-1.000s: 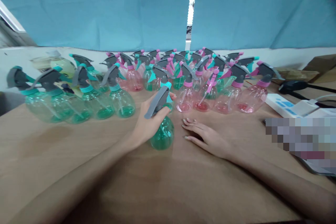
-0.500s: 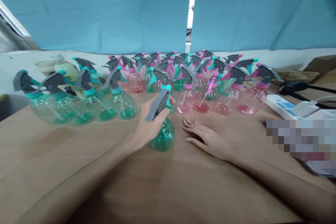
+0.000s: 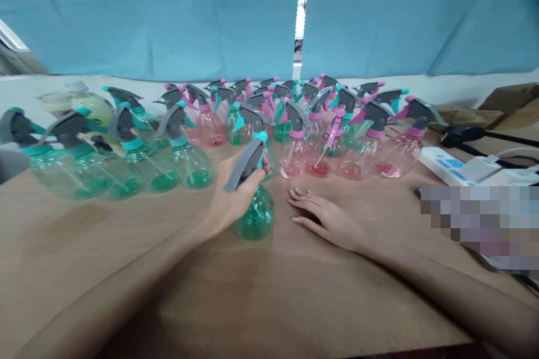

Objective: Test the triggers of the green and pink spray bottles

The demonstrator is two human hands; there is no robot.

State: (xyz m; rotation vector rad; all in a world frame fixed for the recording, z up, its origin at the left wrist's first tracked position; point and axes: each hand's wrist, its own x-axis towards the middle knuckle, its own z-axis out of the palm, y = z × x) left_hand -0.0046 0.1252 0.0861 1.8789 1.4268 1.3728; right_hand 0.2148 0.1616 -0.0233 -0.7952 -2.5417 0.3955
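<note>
My left hand is wrapped round the neck of a green spray bottle with a grey and turquoise trigger head. The bottle stands on the wooden table, its nozzle facing away from me. My right hand lies on the tabletop to the right of this bottle, fingers stretched out and holding nothing. Just beyond it is a pink spray bottle at the front of the group. A row of several green spray bottles stands to the left of my left hand.
Many more green and pink bottles crowd the back of the table. On the right lie a white power strip with plugs, a black cable, a cardboard box and a blurred-out flat object. Blue cloth hangs behind.
The whole view has shifted slightly, so everything sits a little further left in the picture. My left hand keeps its hold on the spray bottle, and my right hand stays flat on the table.
</note>
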